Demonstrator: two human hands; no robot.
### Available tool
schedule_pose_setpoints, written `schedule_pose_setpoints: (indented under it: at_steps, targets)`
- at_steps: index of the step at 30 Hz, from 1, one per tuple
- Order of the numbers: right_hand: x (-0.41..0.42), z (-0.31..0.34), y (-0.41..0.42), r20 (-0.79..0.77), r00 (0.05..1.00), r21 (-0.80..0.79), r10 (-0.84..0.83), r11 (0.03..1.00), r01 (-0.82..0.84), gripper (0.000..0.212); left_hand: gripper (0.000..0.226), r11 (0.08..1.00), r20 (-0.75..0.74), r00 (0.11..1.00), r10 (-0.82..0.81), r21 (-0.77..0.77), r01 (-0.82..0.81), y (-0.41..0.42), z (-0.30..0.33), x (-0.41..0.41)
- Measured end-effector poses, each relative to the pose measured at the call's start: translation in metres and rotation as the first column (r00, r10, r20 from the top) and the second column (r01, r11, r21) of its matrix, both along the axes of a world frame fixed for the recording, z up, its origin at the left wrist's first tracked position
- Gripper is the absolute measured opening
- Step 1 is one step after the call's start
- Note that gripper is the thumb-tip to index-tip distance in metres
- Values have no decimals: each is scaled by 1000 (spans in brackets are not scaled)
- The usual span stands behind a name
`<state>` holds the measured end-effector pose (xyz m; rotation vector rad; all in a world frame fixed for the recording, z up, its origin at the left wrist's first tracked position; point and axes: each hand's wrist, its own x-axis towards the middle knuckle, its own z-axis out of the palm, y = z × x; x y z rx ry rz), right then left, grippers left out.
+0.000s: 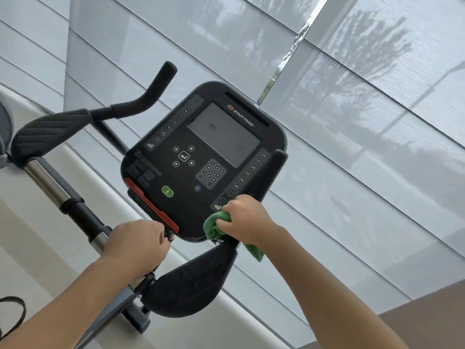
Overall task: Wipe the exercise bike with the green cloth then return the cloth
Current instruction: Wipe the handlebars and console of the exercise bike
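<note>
The exercise bike's black console [201,159] fills the middle of the head view, tilted, with a dark screen, keypad and a green button. My right hand [245,217] grips the bunched green cloth [216,226] against the console's lower right corner; a cloth tail hangs below my wrist. My left hand [137,245] curls round the handlebar just below the console's red strip [151,205]. A black elbow pad [191,283] sits beneath both hands.
A second black elbow pad [50,134] and the curved handlebar grip [153,86] lie to the left, with a chrome bar [47,182] below. Pale window blinds [352,122] span behind the bike. A white ledge [37,248] runs along the left.
</note>
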<state>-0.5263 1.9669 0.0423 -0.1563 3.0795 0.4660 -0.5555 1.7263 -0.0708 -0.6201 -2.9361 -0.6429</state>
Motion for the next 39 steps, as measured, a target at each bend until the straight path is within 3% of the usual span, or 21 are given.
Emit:
schedule_pose_setpoints:
  at_steps: [4,6,8,11,13,16,21,24,30,33,39]
  targets:
    - [-3,19,6,-45,978,73,202,977,-199,36,27,1000,12,1000,-18,-16,18,4,2,0]
    - [-15,39,11,-212,931,132,296,953,-273,40,26,1000,5,1000,-11,-13,11,4,1,-2]
    - [-30,66,23,-349,891,172,291,954,-245,42,26,1000,0,1000,-2,-11,2,4,1,-2]
    - [-39,83,40,-274,936,353,220,929,-115,40,26,1000,-13,1000,-2,4,2,3,1,-2]
    - [-36,63,38,-196,965,419,172,905,-76,43,28,1000,-14,1000,2,4,-2,3,1,-2]
    - [-27,18,22,-151,982,299,110,952,-60,42,30,1000,6,1000,-8,-11,8,1,0,-3]
    - [-8,1,11,-135,991,-107,-9,994,-6,46,27,1000,24,999,-24,4,24,-3,4,1]
    - [27,-13,-4,-189,981,-364,-41,931,-31,38,29,1000,15,1000,-27,10,27,-4,6,2]
    - [75,-51,-35,-357,899,-618,-255,786,-23,33,32,997,-43,998,-37,61,39,-5,5,6]
    - [80,-56,-34,-418,875,-634,-245,768,-88,30,32,988,-91,994,-67,132,79,-8,2,10]
    - [47,-42,4,-492,854,-322,169,876,-358,24,24,959,-137,986,-99,250,131,-9,-1,9]
